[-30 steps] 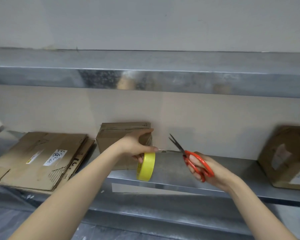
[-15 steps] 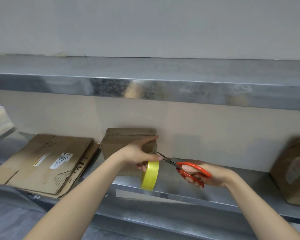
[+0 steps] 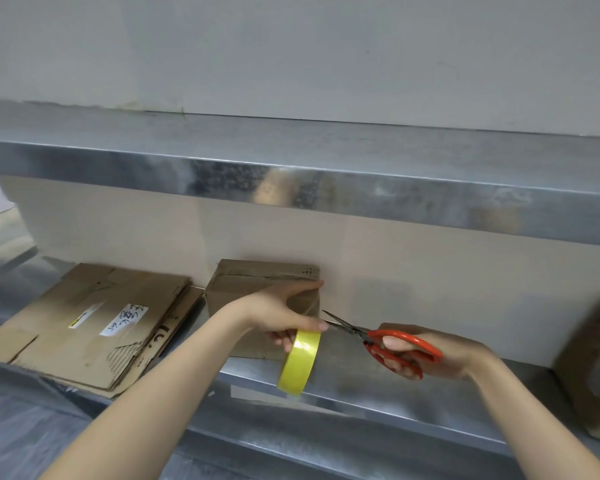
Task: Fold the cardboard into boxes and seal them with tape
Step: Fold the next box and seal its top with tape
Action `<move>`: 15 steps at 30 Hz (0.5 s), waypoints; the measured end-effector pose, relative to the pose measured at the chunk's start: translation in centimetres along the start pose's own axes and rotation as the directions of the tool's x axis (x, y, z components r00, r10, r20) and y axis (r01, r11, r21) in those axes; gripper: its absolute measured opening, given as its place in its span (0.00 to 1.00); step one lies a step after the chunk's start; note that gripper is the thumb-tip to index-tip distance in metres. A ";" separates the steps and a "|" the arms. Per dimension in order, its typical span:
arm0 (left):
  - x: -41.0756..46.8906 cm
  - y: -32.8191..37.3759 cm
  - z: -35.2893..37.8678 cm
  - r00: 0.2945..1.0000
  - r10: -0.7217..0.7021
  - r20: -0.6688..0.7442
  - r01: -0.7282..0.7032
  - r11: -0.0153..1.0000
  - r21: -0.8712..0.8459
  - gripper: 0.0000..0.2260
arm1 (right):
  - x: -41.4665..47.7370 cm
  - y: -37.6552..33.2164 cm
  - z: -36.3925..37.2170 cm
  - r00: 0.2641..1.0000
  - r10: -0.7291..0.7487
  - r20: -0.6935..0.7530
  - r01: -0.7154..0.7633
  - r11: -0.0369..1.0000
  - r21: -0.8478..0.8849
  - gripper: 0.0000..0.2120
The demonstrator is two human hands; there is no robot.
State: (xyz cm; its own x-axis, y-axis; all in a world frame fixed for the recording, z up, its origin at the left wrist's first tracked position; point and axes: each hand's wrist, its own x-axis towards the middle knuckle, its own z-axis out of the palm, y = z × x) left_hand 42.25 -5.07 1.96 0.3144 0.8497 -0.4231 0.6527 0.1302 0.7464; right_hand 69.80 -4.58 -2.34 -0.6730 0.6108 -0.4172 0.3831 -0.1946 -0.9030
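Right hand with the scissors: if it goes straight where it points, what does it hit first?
The right hand would probably meet the left hand first, its thumb by the yellow tape roll, just past the scissors tips. The cardboard box sits behind. Depth is unclear.

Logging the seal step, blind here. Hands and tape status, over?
Left hand grips yellow tape roll, forefinger on folded box. Right hand holds red scissors, blades open beside the roll. Flat cardboard stack lies left, clear of them.

Glossy yellow tape roll, matt brown cardboard box, brushed reflective metal shelf, shiny red-handled scissors.
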 end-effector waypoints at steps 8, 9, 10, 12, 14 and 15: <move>-0.1 0.0 0.0 1.000 -0.004 0.000 0.004 1.000 0.000 0.39 | -0.1 -0.8 -0.4 0.997 -0.037 0.061 0.039 0.998 -0.038 0.35; 0.0 0.0 0.0 1.000 -0.006 0.004 0.006 1.000 -0.005 0.39 | -0.1 -0.6 -0.8 0.998 -0.040 0.054 0.042 0.999 -0.030 0.34; 0.0 0.0 0.0 1.000 -0.007 0.005 0.007 1.000 -0.011 0.38 | 0.2 -0.3 -1.1 0.999 -0.035 0.039 0.036 0.999 -0.023 0.32; 0.1 0.0 0.0 1.000 -0.005 0.004 0.005 1.000 -0.022 0.38 | 1.0 0.3 -1.4 1.000 0.005 0.010 -0.005 1.000 -0.005 0.30; 0.0 0.0 0.0 1.000 -0.007 0.000 0.007 0.999 -0.035 0.38 | 1.9 1.0 -1.7 1.000 0.031 -0.001 -0.031 0.999 0.013 0.28; 0.0 0.0 0.0 1.000 -0.007 -0.002 0.007 0.999 -0.039 0.38 | 2.2 1.1 -1.7 0.999 0.033 -0.008 -0.033 0.999 0.017 0.23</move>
State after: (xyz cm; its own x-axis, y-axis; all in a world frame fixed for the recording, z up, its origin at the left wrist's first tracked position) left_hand 42.29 -5.09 1.96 0.3089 0.8498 -0.4272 0.6274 0.1556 0.7630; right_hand 69.76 -2.15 -4.09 -0.6550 0.6100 -0.4459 0.3944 -0.2273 -0.8904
